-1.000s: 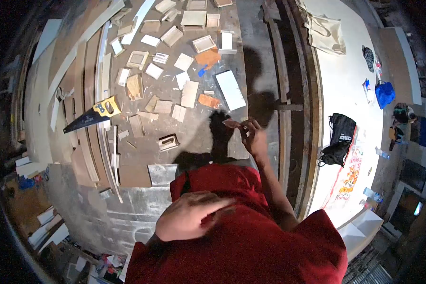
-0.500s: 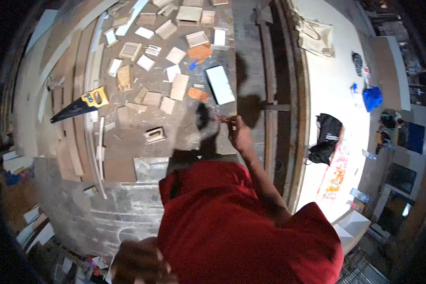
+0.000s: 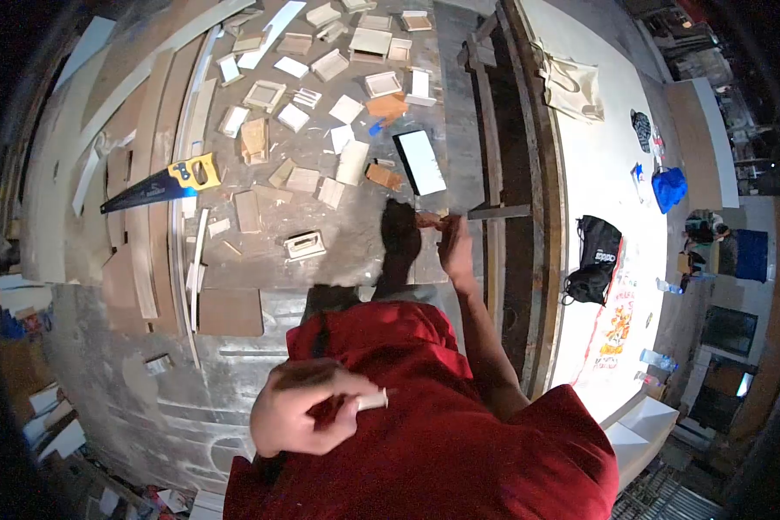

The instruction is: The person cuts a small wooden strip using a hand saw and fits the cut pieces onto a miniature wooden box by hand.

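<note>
My left hand (image 3: pixel 308 407) is raised in front of the red shirt, thumb and fingers pinching a small pale piece (image 3: pixel 373 400) whose kind I cannot make out. Over the near right part of the work table, my right hand (image 3: pixel 456 247) has its fingers closed around a small reddish-brown piece (image 3: pixel 428 220), partly hidden and too small to name. Past that hand lies a white rectangular block (image 3: pixel 420 162), with a brown wood piece (image 3: pixel 384 176) to its left. A small wooden frame-like piece (image 3: pixel 304 245) rests nearer to me on the table.
Several small wooden boxes and offcuts (image 3: pixel 303 179) cover the table. A yellow-handled handsaw (image 3: pixel 160 184) lies across long boards at left. At right, beyond a wooden beam (image 3: pixel 542 173), a white surface (image 3: pixel 581 156) bears a black drawstring bag (image 3: pixel 596 251) and a cream tote bag (image 3: pixel 572 85).
My left hand has risen from the bottom edge to the front of the shirt, bringing the pale piece into sight. My right hand has shifted slightly right as the view moved.
</note>
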Tool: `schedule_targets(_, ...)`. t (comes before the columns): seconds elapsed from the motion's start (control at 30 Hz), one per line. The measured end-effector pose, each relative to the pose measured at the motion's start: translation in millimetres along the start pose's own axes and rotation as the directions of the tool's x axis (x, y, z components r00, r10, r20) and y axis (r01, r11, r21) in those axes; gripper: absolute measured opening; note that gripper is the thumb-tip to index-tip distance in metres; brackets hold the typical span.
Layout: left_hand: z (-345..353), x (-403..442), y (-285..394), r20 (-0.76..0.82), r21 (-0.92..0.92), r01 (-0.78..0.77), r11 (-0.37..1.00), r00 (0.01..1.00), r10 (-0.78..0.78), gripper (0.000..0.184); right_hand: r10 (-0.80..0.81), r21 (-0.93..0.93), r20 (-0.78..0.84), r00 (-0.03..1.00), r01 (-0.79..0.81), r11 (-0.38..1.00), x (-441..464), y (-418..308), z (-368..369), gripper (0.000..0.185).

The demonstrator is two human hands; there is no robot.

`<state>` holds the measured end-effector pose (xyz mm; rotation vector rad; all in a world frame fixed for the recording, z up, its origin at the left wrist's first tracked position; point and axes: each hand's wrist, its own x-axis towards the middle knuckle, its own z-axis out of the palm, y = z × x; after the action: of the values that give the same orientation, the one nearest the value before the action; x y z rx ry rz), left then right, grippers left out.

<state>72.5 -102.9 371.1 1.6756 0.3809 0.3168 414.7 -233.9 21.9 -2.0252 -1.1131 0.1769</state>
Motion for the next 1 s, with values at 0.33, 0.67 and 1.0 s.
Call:
schedule_targets(0.33, -12.2, -10.4, -51.4, -0.035, 0.073, 0.128, 0.989, 0.991, -0.126, 0.035, 0.219, 0.431, 0.028, 0.975, -0.21, 0.878, -8.9, -11.0, 5.2, 0.034)
schedule_targets(0.67, -11.4, -6.8, -78.8, -0.008, -0.005, 0.169, 0.986, 0.986, -0.169, 0.014, 0.264, 0.114, 0.064, 0.962, -0.27, 0.956, 9.6, -24.0, -13.5, 0.038)
schedule_targets(1.0, -15.1, 6.9, -78.8, -0.121, -0.206, 0.159, 0.966, 0.975, -0.186, 0.011, 0.098, 0.135, -0.248, 0.964, -0.066, 0.989, 25.4, -60.9, -47.2, 0.019)
